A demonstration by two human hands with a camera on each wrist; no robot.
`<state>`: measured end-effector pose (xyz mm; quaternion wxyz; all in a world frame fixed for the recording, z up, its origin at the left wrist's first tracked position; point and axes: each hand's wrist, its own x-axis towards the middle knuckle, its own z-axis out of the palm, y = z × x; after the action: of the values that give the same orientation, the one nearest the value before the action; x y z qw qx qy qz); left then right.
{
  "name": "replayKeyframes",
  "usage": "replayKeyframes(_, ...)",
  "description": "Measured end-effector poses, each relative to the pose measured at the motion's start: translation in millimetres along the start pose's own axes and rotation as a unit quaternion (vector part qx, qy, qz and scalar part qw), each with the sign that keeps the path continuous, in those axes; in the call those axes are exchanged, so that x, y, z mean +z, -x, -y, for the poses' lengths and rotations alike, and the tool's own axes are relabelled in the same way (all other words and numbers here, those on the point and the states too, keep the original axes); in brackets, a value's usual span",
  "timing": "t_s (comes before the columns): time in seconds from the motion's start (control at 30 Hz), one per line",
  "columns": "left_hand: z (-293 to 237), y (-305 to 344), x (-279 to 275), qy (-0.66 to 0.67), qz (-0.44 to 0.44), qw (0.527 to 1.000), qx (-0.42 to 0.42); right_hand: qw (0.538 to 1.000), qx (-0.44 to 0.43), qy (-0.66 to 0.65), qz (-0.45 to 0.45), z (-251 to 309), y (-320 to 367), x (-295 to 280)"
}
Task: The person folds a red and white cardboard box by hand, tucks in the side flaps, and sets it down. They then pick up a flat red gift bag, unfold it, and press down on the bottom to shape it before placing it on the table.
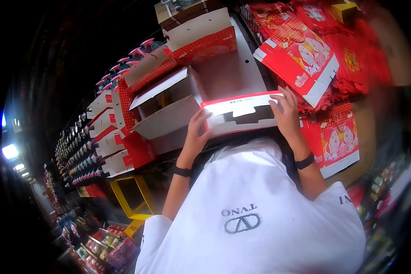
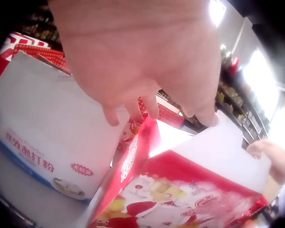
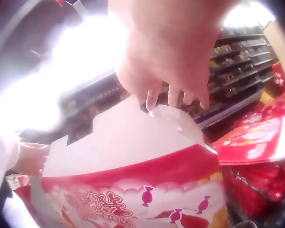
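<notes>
A red and white carton [image 1: 242,97] with its top flaps raised stands in front of the person. The left hand [image 1: 197,132] grips its left end, the thumb on a white flap [image 2: 223,142] and the other fingers by the red corner. At the other end, the right hand [image 1: 286,114] pinches the edge of a white flap [image 3: 173,118], fingers bent over it. Printed candies and red lettering cover the carton's side [image 3: 147,202]. A gap between the flaps shows a dark interior.
Beyond the left hand stands an open white carton [image 1: 166,118] inside a larger red checked box [image 1: 205,45]. Flat printed red packages [image 1: 306,55] lie at the right, near red bags [image 1: 351,59]. A yellow frame [image 1: 132,196] is lower left, beside shelves of goods.
</notes>
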<state>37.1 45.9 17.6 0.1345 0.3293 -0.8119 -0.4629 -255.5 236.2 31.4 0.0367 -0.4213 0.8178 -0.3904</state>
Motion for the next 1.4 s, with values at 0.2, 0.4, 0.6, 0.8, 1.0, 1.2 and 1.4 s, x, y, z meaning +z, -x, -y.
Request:
replayKeyframes(0.2, -4.6, -26.5, -8.8, -0.14, 0.097, 0.978, 0.12, 0.98, -0.117, -0.047, 0.153, 78.8, 6.3, 25.0)
replayKeyframes(0.4, 2.7, -53.2, -16.2, -0.147, 0.181, 0.962, 0.143, 0.983, -0.046, 0.022, 0.178, 104.3, 19.9, 74.6)
replayKeyframes(0.6, 11.8, -74.9, -21.6, -0.191, 0.244, 0.929, 0.203, 0.989, 0.003, 0.032, 0.142, 109.7, 22.8, 79.4)
replayKeyframes(0.8, 15.6, -98.1, -24.8, -0.154, 0.256, 0.922, 0.248, 0.991, 0.048, 0.044, 0.117, 115.4, 24.4, 86.2)
replayKeyframes(1.0, 15.2, -90.6, -18.5, -0.149, 0.199, 0.933, 0.259, 0.991, 0.056, 0.088, 0.087, 110.1, 27.6, 99.5)
replayKeyframes(1.2, 12.4, -89.1, -19.8, -0.133, 0.187, 0.943, 0.241, 0.983, 0.094, 0.129, 0.091, 118.4, 28.2, 95.2)
replayKeyframes(1.4, 19.5, -86.5, -15.9, -0.103, 0.162, 0.95, 0.248, 0.982, 0.1, 0.116, 0.107, 113.4, 24.1, 94.9)
